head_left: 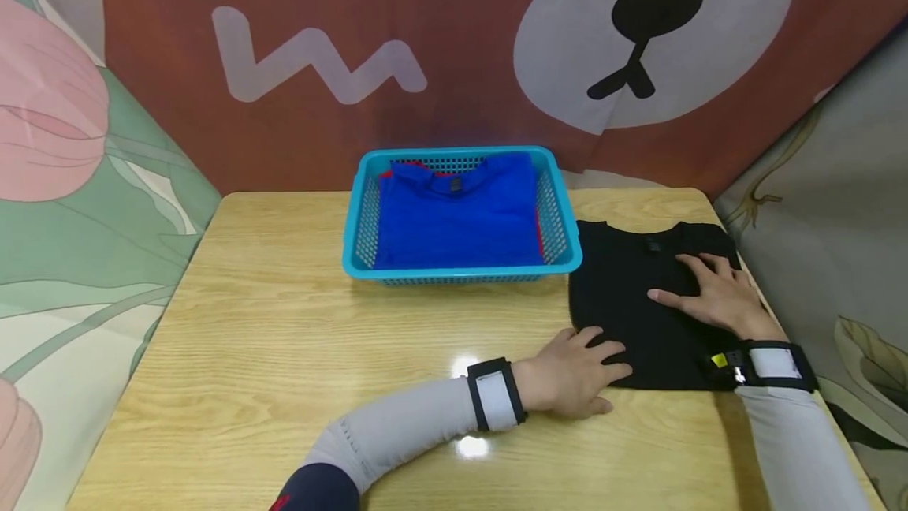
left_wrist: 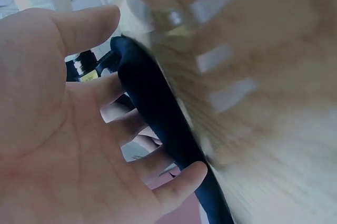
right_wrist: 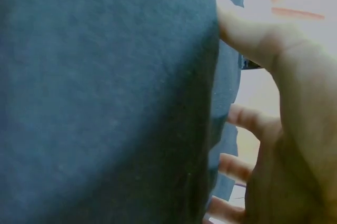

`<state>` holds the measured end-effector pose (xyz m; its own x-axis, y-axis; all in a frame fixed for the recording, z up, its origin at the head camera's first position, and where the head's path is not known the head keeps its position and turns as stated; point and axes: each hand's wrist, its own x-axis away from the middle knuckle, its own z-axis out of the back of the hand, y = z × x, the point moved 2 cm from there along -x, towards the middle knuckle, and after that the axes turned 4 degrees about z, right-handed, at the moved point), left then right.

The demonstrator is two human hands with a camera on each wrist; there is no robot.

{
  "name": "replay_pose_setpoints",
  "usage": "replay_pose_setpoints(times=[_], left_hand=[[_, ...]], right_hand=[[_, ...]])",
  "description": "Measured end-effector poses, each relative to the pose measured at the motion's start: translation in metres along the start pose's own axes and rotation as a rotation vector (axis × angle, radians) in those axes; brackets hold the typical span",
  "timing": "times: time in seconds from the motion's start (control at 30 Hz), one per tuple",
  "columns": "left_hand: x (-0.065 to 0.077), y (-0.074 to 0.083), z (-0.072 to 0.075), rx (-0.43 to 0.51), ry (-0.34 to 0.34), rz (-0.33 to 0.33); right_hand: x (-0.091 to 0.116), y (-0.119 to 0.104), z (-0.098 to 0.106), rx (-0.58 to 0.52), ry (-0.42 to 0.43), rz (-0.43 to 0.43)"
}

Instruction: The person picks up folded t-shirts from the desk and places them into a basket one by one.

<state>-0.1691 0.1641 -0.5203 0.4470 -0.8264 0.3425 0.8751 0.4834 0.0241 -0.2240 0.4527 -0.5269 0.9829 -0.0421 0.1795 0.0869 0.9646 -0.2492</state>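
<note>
A folded black T-shirt [head_left: 624, 298] lies flat at the right of the table, its neckline toward the back. My right hand [head_left: 723, 298] rests on its upper right part with fingers spread. In the right wrist view the thumb and fingertips [right_wrist: 237, 166] touch the dark cloth. At the shirt's lower left edge is my left hand [head_left: 578, 375], palm down, fingers extended over the cloth. The left wrist view shows that hand's fingers [left_wrist: 181, 184] straight along the dark folded edge [left_wrist: 158, 108] of the shirt.
A turquoise plastic basket [head_left: 358, 215] stands at the back middle of the wooden table [head_left: 269, 322]. Inside it a folded blue T-shirt [head_left: 461, 219] lies over red cloth [head_left: 541, 235]. The basket's right side adjoins the black shirt. Printed curtains [head_left: 319, 140] hang behind and at both sides.
</note>
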Motion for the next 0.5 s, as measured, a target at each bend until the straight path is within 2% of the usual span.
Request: replay_pose_setpoints(times=[0.27,0.5], left_hand=[[0.017,0.008,-0.007,0.035,0.026,-0.048],[0.026,0.011,-0.003,0.104,-0.032,-0.087]], right_hand=[[0.022,-0.008,-0.006,-0.019,-0.023,-0.026],[0.038,-0.016,-0.005,-0.009,-0.036,-0.028]])
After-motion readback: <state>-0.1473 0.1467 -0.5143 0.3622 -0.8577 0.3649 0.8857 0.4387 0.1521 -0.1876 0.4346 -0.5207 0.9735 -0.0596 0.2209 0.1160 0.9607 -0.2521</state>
